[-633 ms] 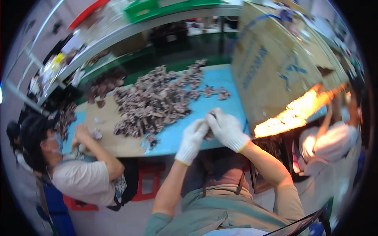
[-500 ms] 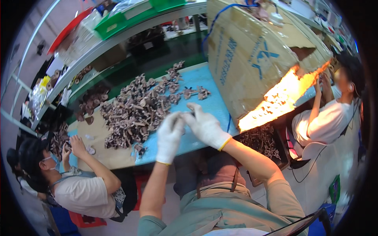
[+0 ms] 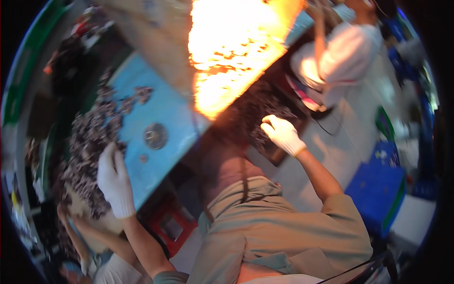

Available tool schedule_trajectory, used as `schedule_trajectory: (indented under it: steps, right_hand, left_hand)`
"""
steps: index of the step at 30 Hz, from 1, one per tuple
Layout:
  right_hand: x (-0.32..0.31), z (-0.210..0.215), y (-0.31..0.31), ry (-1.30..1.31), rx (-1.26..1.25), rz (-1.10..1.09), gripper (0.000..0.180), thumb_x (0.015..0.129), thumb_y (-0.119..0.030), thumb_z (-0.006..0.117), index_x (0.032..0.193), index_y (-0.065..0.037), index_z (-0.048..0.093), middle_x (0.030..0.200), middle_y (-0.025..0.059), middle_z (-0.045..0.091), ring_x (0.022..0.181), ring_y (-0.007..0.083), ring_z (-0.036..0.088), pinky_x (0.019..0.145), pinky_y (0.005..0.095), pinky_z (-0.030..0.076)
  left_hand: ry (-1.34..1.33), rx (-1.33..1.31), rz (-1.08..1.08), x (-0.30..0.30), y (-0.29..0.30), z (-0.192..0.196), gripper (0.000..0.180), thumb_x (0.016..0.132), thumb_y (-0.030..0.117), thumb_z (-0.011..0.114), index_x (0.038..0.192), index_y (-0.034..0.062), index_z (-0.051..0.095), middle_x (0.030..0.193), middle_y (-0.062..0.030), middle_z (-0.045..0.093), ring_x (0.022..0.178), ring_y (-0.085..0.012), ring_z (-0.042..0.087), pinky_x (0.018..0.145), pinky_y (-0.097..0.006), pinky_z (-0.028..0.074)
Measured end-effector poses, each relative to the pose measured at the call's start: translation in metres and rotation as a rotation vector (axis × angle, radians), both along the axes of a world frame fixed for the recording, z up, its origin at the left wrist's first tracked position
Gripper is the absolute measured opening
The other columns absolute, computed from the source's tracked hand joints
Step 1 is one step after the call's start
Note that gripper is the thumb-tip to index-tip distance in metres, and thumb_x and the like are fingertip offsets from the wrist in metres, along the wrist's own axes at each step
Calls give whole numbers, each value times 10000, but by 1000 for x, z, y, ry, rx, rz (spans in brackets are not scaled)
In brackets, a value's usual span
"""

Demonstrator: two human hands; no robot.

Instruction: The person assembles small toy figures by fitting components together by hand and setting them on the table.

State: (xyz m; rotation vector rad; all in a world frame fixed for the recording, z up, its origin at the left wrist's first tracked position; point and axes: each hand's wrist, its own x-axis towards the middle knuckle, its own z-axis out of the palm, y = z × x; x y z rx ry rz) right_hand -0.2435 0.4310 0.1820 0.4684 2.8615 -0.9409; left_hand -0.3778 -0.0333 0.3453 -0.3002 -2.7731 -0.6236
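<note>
My left hand [image 3: 115, 184], in a white glove, is at the near edge of a heap of small brownish-pink knobbly pieces [image 3: 90, 156]. Its fingers are stretched out with a gap between them, and nothing shows in them. My right hand [image 3: 283, 135], also gloved, hangs above a dark tray [image 3: 276, 158] of dark pieces [image 3: 255, 109]. The fingers of that hand are curled in, and whatever they may hold is hidden. Between the hands, a round grey metal disc [image 3: 155, 136] and a small round piece [image 3: 144, 158] lie on the blue sheet [image 3: 165, 104].
A glaring orange-white area [image 3: 236, 52] covers the far table beside a cardboard box [image 3: 161, 33]. One person [image 3: 340, 57] sits at the far right, another [image 3: 118, 265] at the lower left. A red stool [image 3: 172, 225] and blue bags [image 3: 378, 189] stand below.
My view has swung right. My hands, together before, have parted: the left toward the heap, the right out over the dark tray. The metal disc now shows on the blue sheet.
</note>
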Motion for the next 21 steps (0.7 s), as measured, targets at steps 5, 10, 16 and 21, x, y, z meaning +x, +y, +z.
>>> schedule_trajectory:
  steps: [5,10,16,21]
  right_hand:
    - [55,-77,81,-306,136,-174,455,1015,-374,613,1327,-47,663,1262,210,743,1212,405,688,1061,500,532]
    - [44,-108,58,-146,49,7,554,964,-340,680,1434,-54,626,1415,204,664,1305,386,638,1122,468,500]
    - [-27,-130,-10,-141,514,595,336,880,-188,676,1192,-91,757,1219,174,732,1107,346,709,926,451,579]
    - [1,-166,30,60,419,442,199,871,-229,742,989,-68,744,1080,207,733,1018,409,704,881,499,594]
  left_hand:
    - [-94,-390,40,18,18,-79,384,1071,279,626,1378,57,686,1373,-212,666,1194,-426,655,1006,-505,535]
    - [-113,-222,14,12,22,-92,309,1040,206,670,1303,51,718,1259,-198,702,1110,-394,688,967,-467,546]
    - [-105,101,91,19,2,-76,271,1011,114,709,1258,5,735,1102,-139,746,977,-263,724,899,-376,552]
    - [-419,867,213,16,45,-46,310,1040,111,700,1278,-87,694,1017,-84,713,840,-130,659,786,-272,544]
